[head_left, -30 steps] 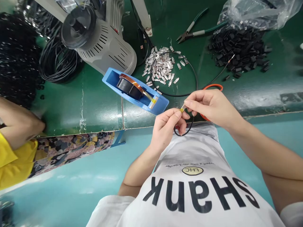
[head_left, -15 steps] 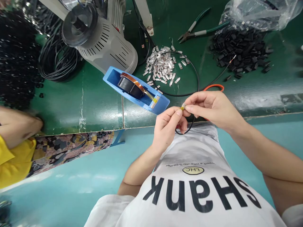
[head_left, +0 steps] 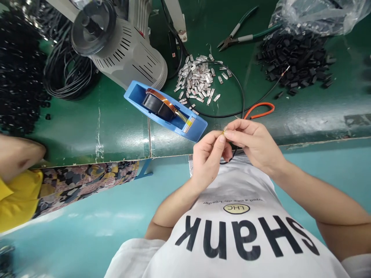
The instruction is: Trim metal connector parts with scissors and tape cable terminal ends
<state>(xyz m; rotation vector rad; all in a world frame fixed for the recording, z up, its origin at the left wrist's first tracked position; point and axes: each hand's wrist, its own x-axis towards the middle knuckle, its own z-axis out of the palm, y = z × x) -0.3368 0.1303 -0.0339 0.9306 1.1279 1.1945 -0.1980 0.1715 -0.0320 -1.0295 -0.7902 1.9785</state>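
Note:
My left hand (head_left: 207, 154) and my right hand (head_left: 253, 141) meet just in front of the green bench edge. Both pinch the end of a thin black cable (head_left: 239, 83), where a small metal piece with yellow tape (head_left: 223, 131) sits between the fingertips. The cable loops up over the bench around a pile of small silver metal shells (head_left: 197, 79). A blue tape dispenser (head_left: 165, 110) with amber tape stands just left of my hands.
A grey machine (head_left: 124, 50) stands at the back left beside coils of black cable (head_left: 66, 73). Green-handled pliers (head_left: 240, 34), a heap of black plastic parts (head_left: 295, 61), a clear bag (head_left: 315, 15) and an orange cable (head_left: 259, 110) lie to the right. Another person's arm (head_left: 17, 158) rests at the left edge.
My hands have drawn closer together and slightly toward the bench edge, still pinching the taped cable end. The person's arm at the left has pulled back a little.

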